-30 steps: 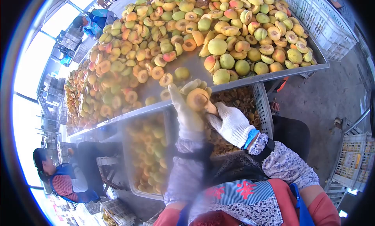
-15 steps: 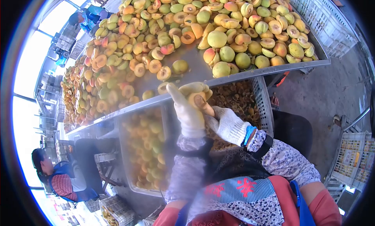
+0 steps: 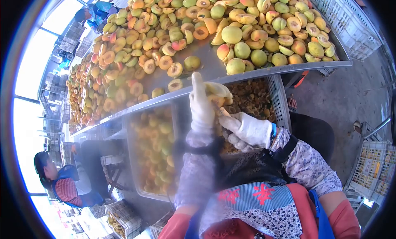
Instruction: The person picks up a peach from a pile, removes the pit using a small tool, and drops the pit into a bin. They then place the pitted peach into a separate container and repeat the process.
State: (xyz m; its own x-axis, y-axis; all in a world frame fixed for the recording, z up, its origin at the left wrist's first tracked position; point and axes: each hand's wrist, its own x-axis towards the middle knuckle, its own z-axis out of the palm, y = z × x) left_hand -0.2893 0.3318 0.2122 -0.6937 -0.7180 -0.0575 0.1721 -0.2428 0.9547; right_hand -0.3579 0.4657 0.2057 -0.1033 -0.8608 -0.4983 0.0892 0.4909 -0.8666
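Note:
In the head view my left hand [image 3: 202, 105], in a pale glove, is closed around a yellow peach half [image 3: 218, 100], its index finger pointing up. My right hand [image 3: 248, 131], in a white knit glove, is just below and to the right. It grips a small tool with a tan, wood-like handle [image 3: 225, 111], pointed at the fruit. The tool's working end is hidden by the peach and my fingers. Beneath both hands sits a crate of brown pits [image 3: 260, 100]. Beyond them, a metal table [image 3: 202, 59] bears a heap of whole and halved peaches.
A bin of peaches [image 3: 152, 150], blurred, stands left of my forearms. A seated person [image 3: 66, 185] is at lower left, another person [image 3: 97, 16] at upper left. White plastic crates [image 3: 346, 26] stand at upper right; another crate [image 3: 373, 169] is at the right edge.
My right hand has shifted slightly right and down, its fingers now curled lower around the tool. The left hand has turned more upright, still holding the peach half. The camera view has shifted slightly.

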